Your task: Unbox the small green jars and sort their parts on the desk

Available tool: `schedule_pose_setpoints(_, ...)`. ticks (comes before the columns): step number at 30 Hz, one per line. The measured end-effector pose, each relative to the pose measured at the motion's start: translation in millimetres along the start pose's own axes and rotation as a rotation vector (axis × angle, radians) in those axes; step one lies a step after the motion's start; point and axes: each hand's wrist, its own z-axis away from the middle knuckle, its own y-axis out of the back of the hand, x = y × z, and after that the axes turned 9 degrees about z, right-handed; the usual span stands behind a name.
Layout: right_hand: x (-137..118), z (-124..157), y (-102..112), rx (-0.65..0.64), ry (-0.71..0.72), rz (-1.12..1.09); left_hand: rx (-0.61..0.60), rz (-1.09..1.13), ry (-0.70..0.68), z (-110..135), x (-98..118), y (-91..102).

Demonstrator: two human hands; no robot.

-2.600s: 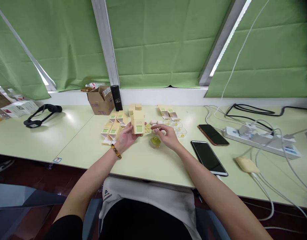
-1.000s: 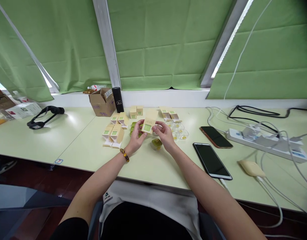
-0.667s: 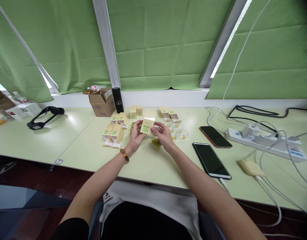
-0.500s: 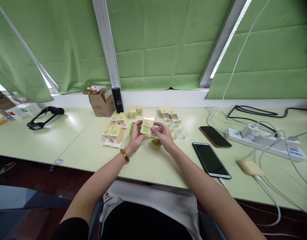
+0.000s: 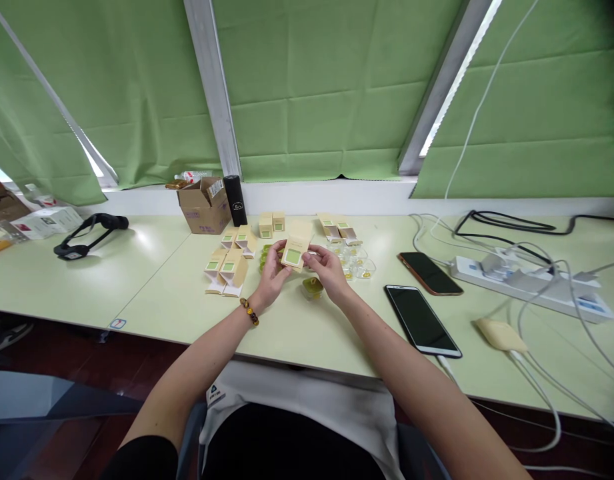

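A small tan box with a green square label [image 5: 294, 252] is held up over the pale green table [image 5: 151, 287], its top flap raised. My left hand [image 5: 271, 272], with a bead bracelet at the wrist, grips its left side. My right hand [image 5: 327, 268] pinches its right side. Just below my right hand a small clear cup with green and yellow contents [image 5: 312, 287] sits on the table. Several matching tan boxes [image 5: 227, 265] lie to the left, and more stand behind [image 5: 271, 223].
Clear empty cups [image 5: 359, 261] cluster right of my hands. Two phones [image 5: 421, 319] [image 5: 429, 272] lie further right, then a power strip [image 5: 527, 284] with tangled cables. A cardboard box [image 5: 203, 203], a black cylinder [image 5: 234, 191] and a black headset [image 5: 87, 233] stand left.
My right hand has come off the table to the box, so both hands hold it, tilted and shifted a little right. In the last half second almost nothing moves.
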Motion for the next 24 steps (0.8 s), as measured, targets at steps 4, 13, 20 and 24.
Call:
schedule_pose_setpoints(4, 1.8, -1.1, 1.1, 0.003, -0.014, -0.009, 0.008, -0.017, -0.003, -0.1, -0.6, -0.1)
schedule_pose_setpoints(13, 6.8, -5.3, 3.8, 0.042, -0.055, -0.098, -0.089, -0.166, -0.043, 0.9, -7.6, 3.5)
schedule_pose_setpoints(20, -2.5, -3.0, 0.5, 0.071, -0.08, -0.112, 0.039, -0.541, -0.177, 1.7, -0.5, 0.5)
schedule_pose_setpoints(24, -3.0, -4.4, 1.0, 0.107, -0.12, -0.154, -0.017, -0.546, -0.246, 2.0, -0.2, 2.2)
